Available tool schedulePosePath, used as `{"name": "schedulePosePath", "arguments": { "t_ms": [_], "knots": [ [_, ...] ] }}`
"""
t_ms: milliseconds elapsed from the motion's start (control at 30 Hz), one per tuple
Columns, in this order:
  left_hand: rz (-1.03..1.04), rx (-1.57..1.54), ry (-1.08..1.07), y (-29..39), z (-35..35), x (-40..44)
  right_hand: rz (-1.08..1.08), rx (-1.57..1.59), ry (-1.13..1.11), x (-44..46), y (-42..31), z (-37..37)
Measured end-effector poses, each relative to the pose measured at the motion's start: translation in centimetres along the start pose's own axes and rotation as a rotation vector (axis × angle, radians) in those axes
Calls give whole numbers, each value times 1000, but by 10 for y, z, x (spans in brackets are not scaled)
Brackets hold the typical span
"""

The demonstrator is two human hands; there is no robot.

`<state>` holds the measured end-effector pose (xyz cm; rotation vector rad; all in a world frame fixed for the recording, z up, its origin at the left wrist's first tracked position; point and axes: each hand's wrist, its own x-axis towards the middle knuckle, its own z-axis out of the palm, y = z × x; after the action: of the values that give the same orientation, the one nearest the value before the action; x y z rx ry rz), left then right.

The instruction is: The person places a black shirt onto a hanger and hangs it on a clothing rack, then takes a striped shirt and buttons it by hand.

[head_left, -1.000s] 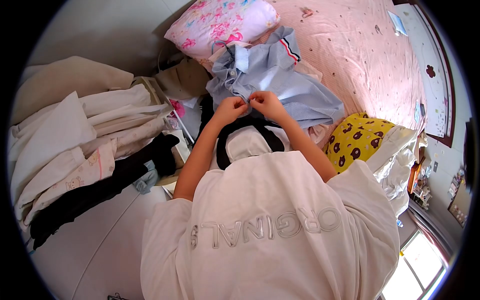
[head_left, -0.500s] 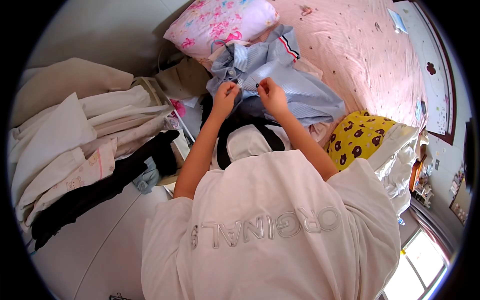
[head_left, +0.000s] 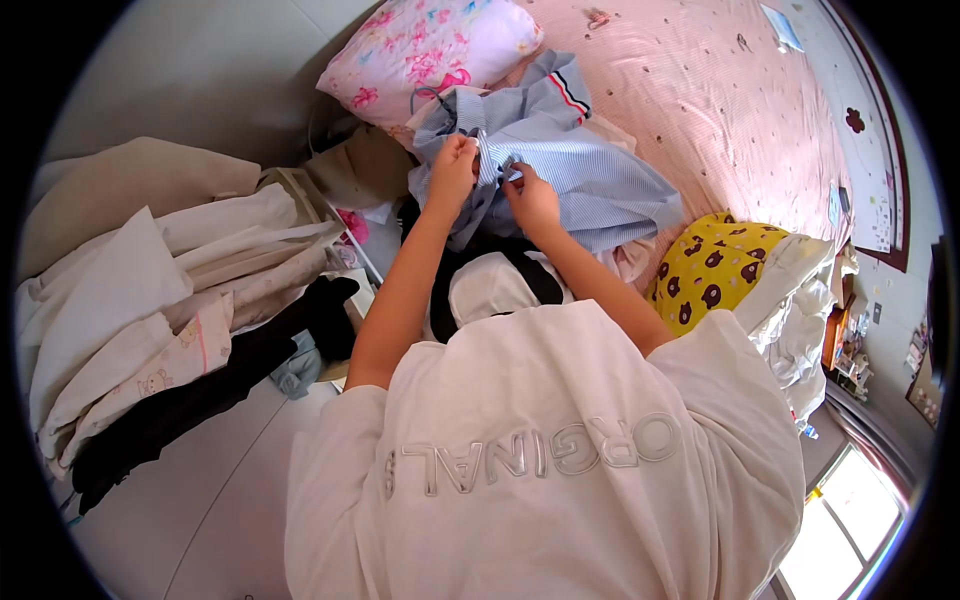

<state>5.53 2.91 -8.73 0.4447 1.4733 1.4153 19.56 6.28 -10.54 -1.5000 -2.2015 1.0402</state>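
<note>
A light-blue striped shirt (head_left: 600, 185) lies bunched in front of me, with a red, white and navy band on one sleeve. My left hand (head_left: 455, 172) is closed in a pinch on a gathered, raised fold of it. Close by on the right, my right hand (head_left: 531, 203) has its fingertips pinched at a dark, narrow fold of the same cloth. Whether a small thing is also between those fingertips is too fine to make out.
A floral pillow (head_left: 430, 55) and a pink bedspread (head_left: 690, 110) lie beyond the shirt. On the right is a yellow bear-print cloth (head_left: 715, 270). At left, folded white clothes (head_left: 110, 300) and black clothing (head_left: 200, 395) hang over an open drawer's edge (head_left: 335, 210).
My left hand has risen, lifting a fold of the shirt. My right hand has moved slightly down from holding a small dark bit in the air to pinching at the cloth.
</note>
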Motion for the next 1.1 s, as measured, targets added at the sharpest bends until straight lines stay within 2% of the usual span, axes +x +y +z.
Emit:
{"name": "schedulePosePath", "arguments": {
  "t_ms": [133, 300, 433, 533, 633, 733, 833, 933, 1033, 1100],
  "knots": [
    [-26, -109, -32, -5, 1, -1, -16, 59, 54, 0, -1, -1],
    [-37, -153, -69, -2, -2, -1, -65, 253, 9, 6, 5, 2],
    [-90, -190, -25, 8, 2, -7, -122, 346, 16, 7, 6, 1],
    [-88, -232, 1, 13, 6, -9, -114, 297, -68, 9, 8, 0],
    [-78, -292, -18, 7, 3, -3, -72, 355, -149, 8, 10, 1],
    [-72, -358, 3, 6, 4, 3, 81, 756, -151, 2, 4, 3],
    [-61, -357, 16, 7, 10, 6, 176, 965, -67, 3, -8, 2],
    [-45, -333, -7, 7, 15, 13, 278, 989, -198, 3, -21, -6],
    [-57, -335, -24, 5, 17, 20, 366, 1015, -127, -1, -28, -4],
    [-70, -360, -51, 1, 18, 22, 352, 1024, -54, 2, -22, 3]
  ]
}}
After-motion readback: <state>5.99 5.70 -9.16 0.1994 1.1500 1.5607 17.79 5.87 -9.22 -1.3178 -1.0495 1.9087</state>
